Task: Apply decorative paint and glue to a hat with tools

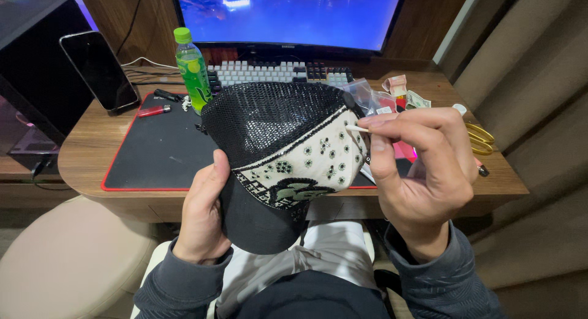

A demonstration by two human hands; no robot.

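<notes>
My left hand (202,215) grips the black mesh cap with a white rhinestone-studded front panel (283,156) by its brim, holding it up just above my lap. My right hand (422,172) pinches a thin white stick (357,129) between thumb and fingertips, its tip touching the cap's white panel. Beyond my hands sit a green plastic bottle (192,69), a red lighter (153,110) and yellow-handled scissors (481,138) on the wooden desk (86,147)
</notes>
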